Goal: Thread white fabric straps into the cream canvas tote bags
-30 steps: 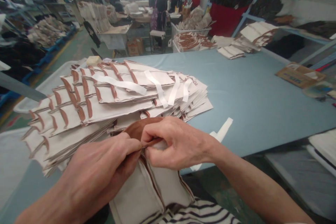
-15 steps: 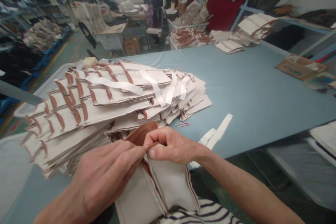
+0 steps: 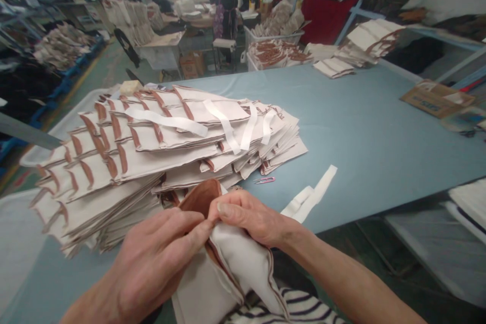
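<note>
Both my hands pinch the top of a cream canvas bag (image 3: 231, 273) with brown trim that hangs off the near edge of the table toward my lap. My left hand (image 3: 152, 263) grips the bag's brown-lined opening from the left, fingers closed on the fabric. My right hand (image 3: 250, 220) pinches the same edge from the right, thumb and fingers pressed together. Just beyond my hands lies a big fanned stack of similar cream bags (image 3: 159, 142) with brown handles and white straps on top. A small pink thread snipper (image 3: 265, 180) lies on the table past my right hand.
A loose white strap (image 3: 313, 195) lies on the blue table (image 3: 364, 136) at my right. A cardboard box (image 3: 436, 97) sits at the far right edge. More bag piles (image 3: 334, 67) are at the table's far end, with a person standing beyond among shelves.
My hands have shifted slightly lower and left on the bag's edge, and the bag's right side has folded down. The pink snipper, hidden a second ago, is uncovered.
</note>
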Demonstrator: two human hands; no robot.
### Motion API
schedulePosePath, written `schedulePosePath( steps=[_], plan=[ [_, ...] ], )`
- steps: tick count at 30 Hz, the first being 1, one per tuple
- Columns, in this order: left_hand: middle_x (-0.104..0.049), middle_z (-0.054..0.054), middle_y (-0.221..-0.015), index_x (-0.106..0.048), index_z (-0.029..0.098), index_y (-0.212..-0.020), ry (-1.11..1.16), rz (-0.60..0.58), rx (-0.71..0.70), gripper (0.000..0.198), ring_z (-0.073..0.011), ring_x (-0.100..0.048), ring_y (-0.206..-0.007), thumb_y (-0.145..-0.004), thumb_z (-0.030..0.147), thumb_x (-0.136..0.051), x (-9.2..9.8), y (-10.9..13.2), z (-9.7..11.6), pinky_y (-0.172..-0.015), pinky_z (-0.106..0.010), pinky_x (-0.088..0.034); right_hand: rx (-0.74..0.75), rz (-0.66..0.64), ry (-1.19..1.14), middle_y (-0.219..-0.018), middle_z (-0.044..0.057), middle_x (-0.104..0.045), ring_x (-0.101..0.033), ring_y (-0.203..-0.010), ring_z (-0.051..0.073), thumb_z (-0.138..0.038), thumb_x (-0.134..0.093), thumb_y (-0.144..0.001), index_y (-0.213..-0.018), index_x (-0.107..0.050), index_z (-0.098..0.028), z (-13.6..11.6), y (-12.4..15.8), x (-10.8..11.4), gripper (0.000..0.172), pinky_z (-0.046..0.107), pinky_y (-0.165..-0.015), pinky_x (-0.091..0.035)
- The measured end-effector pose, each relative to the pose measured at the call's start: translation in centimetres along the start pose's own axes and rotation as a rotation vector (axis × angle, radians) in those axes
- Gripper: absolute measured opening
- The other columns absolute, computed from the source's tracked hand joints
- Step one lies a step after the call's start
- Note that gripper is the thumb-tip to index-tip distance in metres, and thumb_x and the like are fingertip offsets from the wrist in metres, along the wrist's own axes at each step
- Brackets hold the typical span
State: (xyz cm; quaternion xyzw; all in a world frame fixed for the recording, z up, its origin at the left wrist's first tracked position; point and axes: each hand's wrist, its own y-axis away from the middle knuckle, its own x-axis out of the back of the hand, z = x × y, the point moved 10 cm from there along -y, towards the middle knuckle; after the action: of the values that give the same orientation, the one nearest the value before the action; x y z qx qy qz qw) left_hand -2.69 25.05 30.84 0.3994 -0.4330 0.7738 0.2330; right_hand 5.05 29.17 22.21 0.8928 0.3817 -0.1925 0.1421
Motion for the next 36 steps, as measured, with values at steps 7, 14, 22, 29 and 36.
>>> schedulePosePath(
  steps=[7,14,22,29,36],
  plan=[
    [-0.073,-0.008,-0.102,-0.059,0.025,-0.132,-0.022,0.163,0.108,0.042,-0.0182,-0.069,-0.081,-0.096,0.003,-0.056,-0.8,1.8,-0.7,-0.068,-0.031,-0.057,0.012,0.043,-0.117,-0.060,-0.010,-0.038,-0.027,-0.050,0.005,-0.072,-0.078,-0.079,-0.074,-0.051,-0.019,0.7,0.2,-0.3,0.060,0.020,-0.045,-0.021],
    [-0.078,-0.008,-0.100,-0.064,0.018,-0.119,-0.145,0.199,0.060,0.023,-0.0172,-0.073,-0.080,-0.103,0.006,-0.052,-0.4,1.0,0.6,-0.074,-0.030,-0.061,0.012,0.005,0.123,-0.064,-0.009,-0.037,-0.027,-0.058,0.007,-0.074,-0.070,-0.085,-0.073,-0.049,-0.018,-1.4,1.5,0.0,0.061,0.023,-0.051,-0.021],
    [-0.077,-0.012,-0.103,-0.065,0.012,-0.123,-0.179,0.143,-0.026,0.026,-0.0187,-0.073,-0.092,-0.108,0.009,-0.044,-0.6,0.7,1.5,-0.085,-0.032,-0.059,0.004,-0.008,0.325,-0.069,-0.006,-0.041,-0.035,-0.064,0.009,-0.072,-0.061,-0.093,-0.073,-0.049,-0.018,-1.9,1.7,1.0,0.059,0.024,-0.056,-0.028],
    [-0.073,-0.010,-0.100,-0.062,0.013,-0.122,-0.076,0.069,-0.055,0.024,-0.0165,-0.068,-0.084,-0.108,0.010,-0.043,-0.5,-1.1,1.3,-0.076,-0.028,-0.055,-0.025,0.040,0.179,-0.065,-0.008,-0.042,-0.032,-0.058,0.007,-0.067,-0.080,-0.080,-0.073,-0.056,-0.016,-1.3,1.4,1.4,0.056,0.022,-0.051,-0.023],
    [-0.072,0.003,-0.086,-0.055,0.024,-0.109,0.106,0.127,0.214,0.022,-0.0109,-0.070,-0.075,-0.095,0.007,-0.056,0.7,-1.5,-0.4,-0.073,-0.019,-0.053,0.066,0.018,0.216,-0.062,-0.008,-0.043,-0.032,-0.055,0.006,-0.061,-0.076,-0.086,-0.073,-0.056,-0.016,-3.0,1.7,0.6,0.051,0.021,-0.048,-0.025]
  ],
)
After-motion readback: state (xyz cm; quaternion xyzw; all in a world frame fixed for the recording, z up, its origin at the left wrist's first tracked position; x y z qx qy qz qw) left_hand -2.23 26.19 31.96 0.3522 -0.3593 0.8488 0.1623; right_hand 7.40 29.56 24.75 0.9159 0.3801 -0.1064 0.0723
